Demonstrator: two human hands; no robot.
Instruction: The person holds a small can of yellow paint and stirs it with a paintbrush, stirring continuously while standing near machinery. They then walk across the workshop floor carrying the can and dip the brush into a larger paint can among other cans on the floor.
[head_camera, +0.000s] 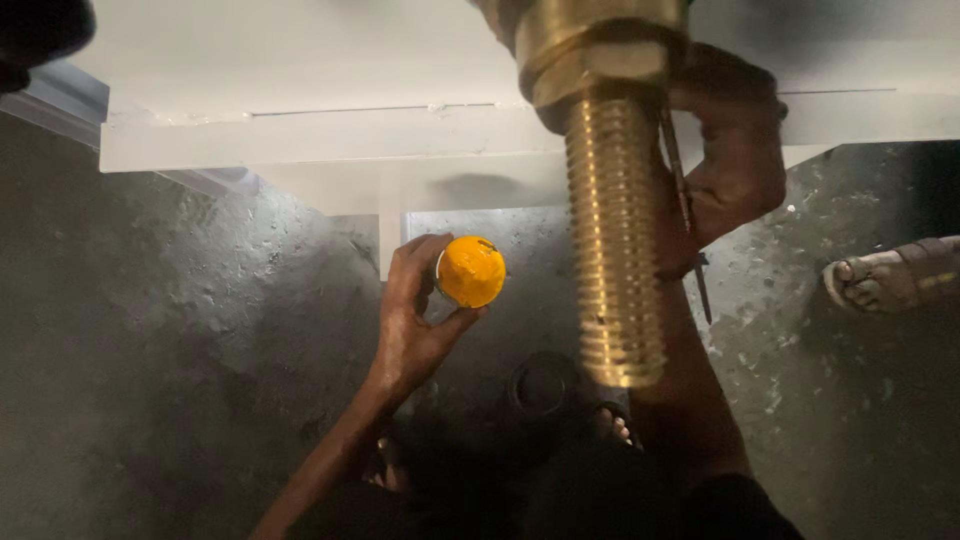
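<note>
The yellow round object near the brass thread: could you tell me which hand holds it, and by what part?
The left hand pinches the yellow round object by its sides, thumb below and fingers above.

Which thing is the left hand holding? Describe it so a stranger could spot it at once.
Start at the big threaded brass shaft hanging down from the white frame in the upper middle. Just left of it, the left hand pinches a small round yellow-orange cap between thumb and fingers. It is the only bright orange, smooth, rounded thing against the grey floor and ribbed brass.
</note>
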